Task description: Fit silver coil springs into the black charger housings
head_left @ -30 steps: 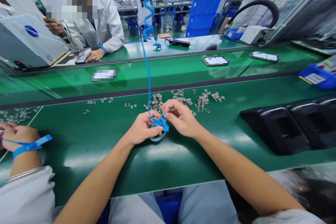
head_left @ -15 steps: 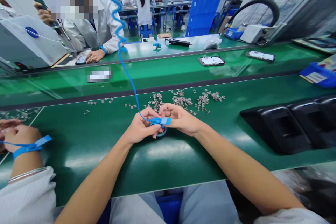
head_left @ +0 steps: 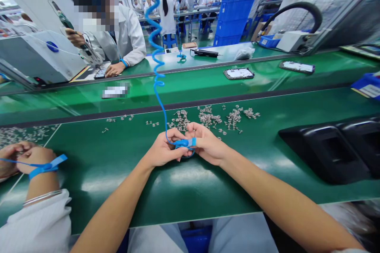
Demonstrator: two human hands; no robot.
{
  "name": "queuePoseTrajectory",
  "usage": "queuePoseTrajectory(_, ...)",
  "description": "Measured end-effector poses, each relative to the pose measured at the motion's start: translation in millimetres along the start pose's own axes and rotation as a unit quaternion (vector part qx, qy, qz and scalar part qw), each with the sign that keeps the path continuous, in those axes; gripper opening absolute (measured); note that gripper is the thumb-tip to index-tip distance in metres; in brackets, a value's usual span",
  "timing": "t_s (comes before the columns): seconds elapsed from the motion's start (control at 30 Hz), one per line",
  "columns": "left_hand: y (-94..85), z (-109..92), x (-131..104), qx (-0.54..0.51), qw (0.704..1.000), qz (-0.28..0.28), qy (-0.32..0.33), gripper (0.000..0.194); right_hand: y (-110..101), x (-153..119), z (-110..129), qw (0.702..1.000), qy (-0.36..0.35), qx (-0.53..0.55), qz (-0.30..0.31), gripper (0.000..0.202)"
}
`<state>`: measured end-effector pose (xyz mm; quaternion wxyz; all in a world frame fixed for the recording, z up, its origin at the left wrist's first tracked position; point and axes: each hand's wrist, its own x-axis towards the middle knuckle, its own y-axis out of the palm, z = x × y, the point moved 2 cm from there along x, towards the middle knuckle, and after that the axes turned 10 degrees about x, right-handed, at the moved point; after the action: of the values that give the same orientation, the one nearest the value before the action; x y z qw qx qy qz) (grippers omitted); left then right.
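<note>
Over the green bench, both hands meet at a blue anti-static wrist strap point(head_left: 181, 143). My left hand point(head_left: 162, 151) is closed, with thumb and fingers gripping the strap's buckle end. On the strap's other side, my right hand point(head_left: 211, 147) pinches near its free tail; its fingertips are partly hidden. The strap's loop hangs just below the fingers and circles neither wrist. From the buckle a blue coiled cord point(head_left: 154, 41) runs upward out of view. Just beyond my fingers lie piles of small metal parts point(head_left: 209, 117).
At left, a co-worker's hands point(head_left: 38, 158) wear a similar strap. Black trays point(head_left: 317, 150) occupy the right side. Behind a dark rail, phone-like units point(head_left: 239, 73) lie on a green strip. Across it sits another person point(head_left: 130, 39) holding a tool. A blue bin point(head_left: 368, 87) stands far right.
The view has shifted slightly, so most things appear a little farther right and lower. Both hands keep hold of the strap, and its loop shows less below the fingers.
</note>
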<state>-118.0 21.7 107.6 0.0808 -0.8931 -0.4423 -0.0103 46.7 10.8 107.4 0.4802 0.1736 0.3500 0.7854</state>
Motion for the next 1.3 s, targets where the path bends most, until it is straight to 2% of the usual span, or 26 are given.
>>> queuePoseTrajectory(0.17,-0.1,-5,0,0.028,0.999,-0.03,-0.001,0.035,1,1,2,1.0,0.014,0.01,-0.008,0.045)
queuePoseTrajectory(0.27,-5.3,-4,4,-0.021,0.997,-0.072,-0.001,0.051,2,-1,9,1.0,-0.002,0.022,0.008,0.04)
queuePoseTrajectory(0.37,-12.4,5,7,-0.119,0.987,-0.112,0.012,0.067,2,-3,6,0.997,0.014,0.032,0.075,0.038)
queuePoseTrajectory(0.43,-14.0,11,7,-0.157,0.98,-0.118,0.024,0.071,1,-5,-5,0.987,0.068,0.046,0.138,0.043)
queuePoseTrajectory(0.5,-10.7,14,5,-0.165,0.98,-0.104,0.04,0.074,-1,-6,-22,0.965,0.154,0.062,0.204,0.053)
queuePoseTrajectory(0.6,2.3,14,0,-0.166,0.983,-0.045,0.064,0.081,0,-8,-48,0.905,0.297,0.061,0.3,0.068)
queuePoseTrajectory(0.67,12.1,12,-3,-0.167,0.983,0.004,0.071,0.077,1,-10,-61,0.876,0.347,0.045,0.333,0.072)
queuePoseTrajectory(0.73,18.4,8,-4,-0.172,0.982,0.04,0.072,0.067,4,-11,-69,0.875,0.357,0.034,0.327,0.076)
queuePoseTrajectory(0.87,17.7,0,-5,-0.2,0.976,0.051,0.068,0.057,11,-12,-77,0.921,0.302,0.012,0.247,0.083)
queuePoseTrajectory(1.03,9.3,0,1,-0.227,0.973,0.012,0.034,0.049,23,-12,-71,0.967,0.195,-0.041,0.162,0.071)
queuePoseTrajectory(1.13,6.5,0,4,-0.225,0.974,-0.015,0.012,0.045,27,-14,-45,0.99,0.023,-0.05,0.132,0.048)
queuePoseTrajectory(1.2,6.4,-1,6,-0.224,0.974,-0.012,0.001,0.045,27,-17,-25,0.984,-0.107,-0.066,0.126,0.041)
queuePoseTrajectory(1.23,6.7,-2,5,-0.224,0.974,-0.003,-0.003,0.048,27,-19,-16,0.978,-0.147,-0.072,0.132,0.042)
queuePoseTrajectory(1.3,7.2,-5,4,-0.224,0.974,0.017,-0.008,0.057,27,-21,-6,0.969,-0.18,-0.088,0.143,0.046)
